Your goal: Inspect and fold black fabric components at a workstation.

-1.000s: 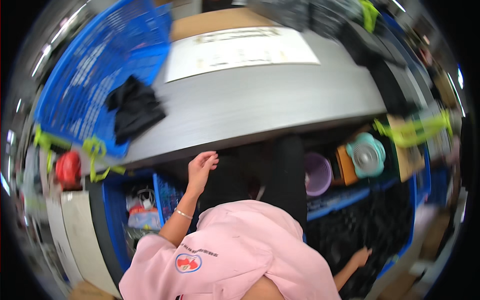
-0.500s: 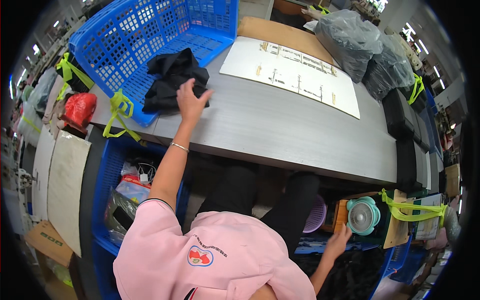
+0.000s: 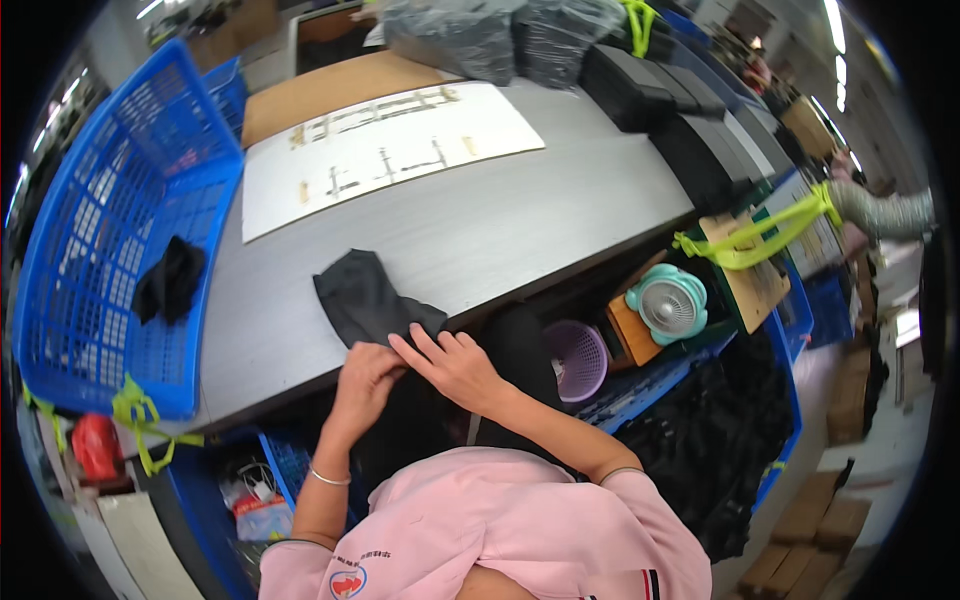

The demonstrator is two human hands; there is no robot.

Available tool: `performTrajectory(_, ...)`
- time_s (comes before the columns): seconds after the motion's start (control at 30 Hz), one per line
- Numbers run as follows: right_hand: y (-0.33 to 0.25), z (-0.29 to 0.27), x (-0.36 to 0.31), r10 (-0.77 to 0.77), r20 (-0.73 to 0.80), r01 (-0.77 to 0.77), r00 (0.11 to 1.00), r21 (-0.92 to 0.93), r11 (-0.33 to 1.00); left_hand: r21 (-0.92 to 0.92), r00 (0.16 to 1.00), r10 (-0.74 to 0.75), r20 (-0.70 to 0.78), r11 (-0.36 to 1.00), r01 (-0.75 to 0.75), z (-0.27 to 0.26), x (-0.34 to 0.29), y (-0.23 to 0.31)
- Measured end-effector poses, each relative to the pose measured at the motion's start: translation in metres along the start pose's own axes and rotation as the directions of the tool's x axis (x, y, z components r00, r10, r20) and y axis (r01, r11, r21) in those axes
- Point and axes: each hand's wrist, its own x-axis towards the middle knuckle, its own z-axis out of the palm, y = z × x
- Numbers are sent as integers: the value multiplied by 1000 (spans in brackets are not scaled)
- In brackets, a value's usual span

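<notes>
The grey table (image 3: 480,240) stretches right across, a single one, its front edge climbing to the right! One big blue basket (image 3: 187,362) takes the left end, reaching down to the front left corner. One white board (image 3: 400,138) lies toward the back edge, and two plastic-wrapped bundles (image 3: 450,40) sit side by side along that edge, right of the board. Now the black cloth (image 3: 358,298), one piece, flat at the front edge, a little left of its middle: long axis slanting from back left to front right, broad end toward the back, narrower end pointing down at the front edge. Below that edge, to the right, one teal fan (image 3: 668,305) and one purple basket (image 3: 580,362), side by side. One more black piece (image 3: 170,280) lies bunched inside the blue basket. And here are the two hands! The right hand (image 3: 462,375) is about half open, fingers stretched and slightly apart, fingertips at the cloth's near edge; whether it grasps or merely touches, I cannot tell. The left hand (image 3: 365,385) is tighter, fingers curled in, thumb and fingertips pinched together on the near edge of that same cloth. One thin pale bracelet (image 3: 330,480) rings the left forearm, close to the wrist
</notes>
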Motion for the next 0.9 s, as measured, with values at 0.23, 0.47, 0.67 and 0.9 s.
performTrajectory(0.23, 27, -19, 25, 706, 500, -584, 502, 798, -149, 8, 876, -49, -480, 998, 61, 13, 36, 52)
performTrajectory(0.47, 49, 26, -5, 705, 626, -374, 332, 774, -511, -318, 892, -298, -340, 929, 189, 71, 69, 30)
performTrajectory(0.67, 33, 25, -23, 708, 580, -490, 402, 790, -369, -217, 891, -245, -382, 961, 171, 82, 83, 25)
performTrajectory(0.9, 19, -21, -54, 456, -346, -358, 820, 311, 880, -306, 938, -112, -329, 952, 7, 75, 82, 24)
